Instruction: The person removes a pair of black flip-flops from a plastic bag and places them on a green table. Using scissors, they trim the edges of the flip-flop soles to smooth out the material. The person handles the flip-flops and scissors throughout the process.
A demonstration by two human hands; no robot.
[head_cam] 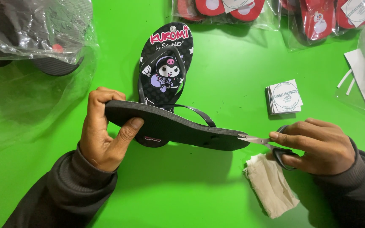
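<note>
Above the smooth green tabletop [233, 76] I've got my left hand [102, 131] curled tight around the heel of a matte black rubber flip-flop [174, 128], sole turned up, thin strap hanging below. My right hand [322, 145] fingers are closed through small black-handled scissors [267, 143], steel tips touching the sandal's toe edge. A crumpled cream cloth [271, 185] lies underneath my wrist.
</note>
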